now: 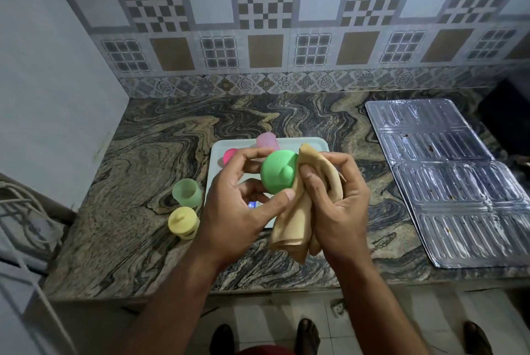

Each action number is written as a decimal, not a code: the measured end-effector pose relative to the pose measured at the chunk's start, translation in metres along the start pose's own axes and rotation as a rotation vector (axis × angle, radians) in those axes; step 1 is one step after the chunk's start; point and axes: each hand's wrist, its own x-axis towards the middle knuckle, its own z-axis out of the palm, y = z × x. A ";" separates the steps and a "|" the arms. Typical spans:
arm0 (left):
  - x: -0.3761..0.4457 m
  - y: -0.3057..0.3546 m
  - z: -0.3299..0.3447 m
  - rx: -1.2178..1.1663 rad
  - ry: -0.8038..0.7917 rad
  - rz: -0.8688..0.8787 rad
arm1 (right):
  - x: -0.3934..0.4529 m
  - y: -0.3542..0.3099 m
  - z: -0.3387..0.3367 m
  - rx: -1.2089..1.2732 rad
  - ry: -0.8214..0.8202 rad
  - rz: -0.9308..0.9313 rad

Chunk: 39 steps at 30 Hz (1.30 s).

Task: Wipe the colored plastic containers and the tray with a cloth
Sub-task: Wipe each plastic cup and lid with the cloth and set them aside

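My left hand (238,199) grips a green plastic lid (276,172) with a round knob, held above the white tray (218,159). My right hand (335,197) holds a folded tan cloth (292,220) pressed against the lid's right side. On the tray behind my hands stand a pale pink container (267,141) and a bright pink piece (230,154), both partly hidden. A green container (187,192) without a lid and a yellow lidded container (183,222) stand on the counter left of the tray.
The marbled stone counter (149,154) ends at a grey wall on the left and a tiled wall behind. A ribbed foil sheet (453,182) lies at the right. A wire rack (25,211) is at the far left. Feet show on the floor below.
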 end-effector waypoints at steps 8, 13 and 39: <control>-0.004 -0.002 0.003 0.277 0.166 0.145 | -0.008 -0.005 0.002 -0.167 -0.005 -0.092; -0.007 -0.002 0.000 0.175 0.158 0.148 | -0.007 -0.005 -0.002 -0.165 -0.007 -0.066; -0.008 0.008 -0.003 -0.176 0.127 0.122 | -0.001 -0.016 0.013 0.017 -0.075 0.003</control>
